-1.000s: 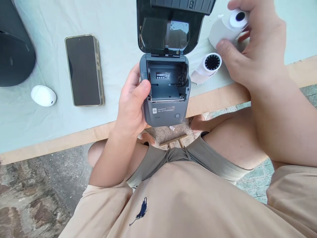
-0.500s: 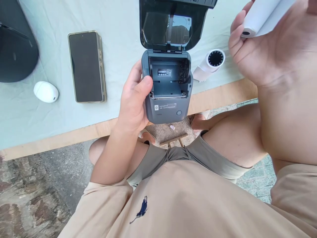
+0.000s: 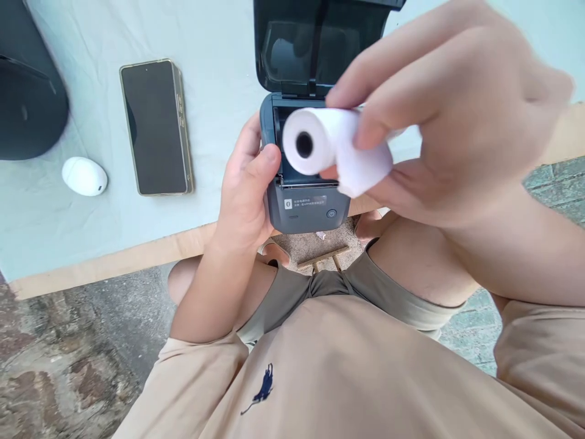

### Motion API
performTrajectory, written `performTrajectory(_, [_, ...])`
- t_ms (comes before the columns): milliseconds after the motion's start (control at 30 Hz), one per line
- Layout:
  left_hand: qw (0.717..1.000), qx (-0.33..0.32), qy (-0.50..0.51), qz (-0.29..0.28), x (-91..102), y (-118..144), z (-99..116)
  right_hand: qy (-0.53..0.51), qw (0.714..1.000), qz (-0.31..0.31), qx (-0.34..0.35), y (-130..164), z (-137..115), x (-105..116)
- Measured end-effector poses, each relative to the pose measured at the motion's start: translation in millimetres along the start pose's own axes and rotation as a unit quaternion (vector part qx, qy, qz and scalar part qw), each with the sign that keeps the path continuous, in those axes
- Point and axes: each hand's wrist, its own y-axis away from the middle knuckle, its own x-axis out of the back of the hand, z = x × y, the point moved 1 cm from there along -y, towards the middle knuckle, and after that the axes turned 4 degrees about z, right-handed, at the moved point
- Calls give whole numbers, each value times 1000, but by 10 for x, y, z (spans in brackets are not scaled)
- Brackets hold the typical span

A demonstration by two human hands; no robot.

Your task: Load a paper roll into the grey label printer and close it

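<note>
My left hand (image 3: 244, 186) grips the left side of a small dark grey printer (image 3: 304, 210) held at the table's near edge, thumb on its top corner. The printer's lid (image 3: 315, 46) stands open and tilted back. My right hand (image 3: 450, 116) holds a white paper roll (image 3: 329, 146) sideways, right over the open paper bay, its hollow core facing me. The roll and hand hide most of the bay and the second roll seen earlier.
A phone (image 3: 155, 128) lies screen-up on the pale cloth-covered table (image 3: 55, 231). Left of it sits a small white oval case (image 3: 85, 175), and a black rounded object (image 3: 27, 103) fills the far left corner. Stone floor lies below.
My right hand has lifted the paper roll from the table's right side and brought it left and down over the open printer. The left hand and printer stayed put.
</note>
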Motion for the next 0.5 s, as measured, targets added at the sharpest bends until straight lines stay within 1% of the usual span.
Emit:
performTrajectory(67, [1000, -2, -5, -3, -15, 16, 37, 81, 996, 19, 35, -28, -80, -90])
performTrajectory(133, [1000, 3, -9, -15, -24, 32, 72, 143, 988, 6, 51, -55, -94, -149])
performTrajectory(200, [1000, 10, -15, -15, -24, 47, 89, 158, 986, -9, 45, -75, -62, -171])
performTrajectory(267, [1000, 7, -21, -13, -18, 60, 86, 157, 987, -8, 44, -80, -6, -174])
performTrajectory(300, [1000, 3, -22, -13, -16, 66, 81, 153, 987, -4, 55, -76, 27, -177])
performTrajectory(400, [1000, -8, -5, -20, -16, 81, 67, 142, 980, 38, 134, -46, 131, -208])
performTrajectory(500, [999, 4, 16, -40, -7, 71, 54, 151, 963, 111, 194, 10, 200, -259])
